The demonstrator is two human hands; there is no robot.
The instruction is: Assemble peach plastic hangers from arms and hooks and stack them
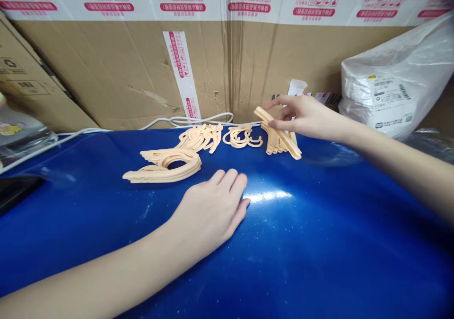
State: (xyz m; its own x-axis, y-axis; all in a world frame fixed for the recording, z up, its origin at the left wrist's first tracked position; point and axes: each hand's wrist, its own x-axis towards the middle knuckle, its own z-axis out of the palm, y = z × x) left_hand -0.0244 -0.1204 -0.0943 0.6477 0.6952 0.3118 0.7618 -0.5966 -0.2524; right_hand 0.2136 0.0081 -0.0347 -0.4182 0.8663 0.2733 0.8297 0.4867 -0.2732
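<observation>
My right hand (301,116) pinches a straight, peach-coloured plastic bar (283,137) with a groove along it, tilted over a pile of similar bars (273,144). Toward the front, my left hand (216,203) rests on the blue table with its fingers curled together, and nothing shows in it. Just beyond the left hand lies a stack of peach plastic hanger frames (163,179) with a rounded opening. Behind that stack are several curved peach arm pieces (202,137). Plastic hooks (241,137) lie in a small heap between the arm pieces and the bars.
Large cardboard boxes (124,73) stand along the back of the blue table (319,243). A white cable (152,122) runs along their base. At the right is a white plastic-wrapped package (376,92). A dark flat object (17,191) lies at the left edge, near a clear plastic bag (24,130).
</observation>
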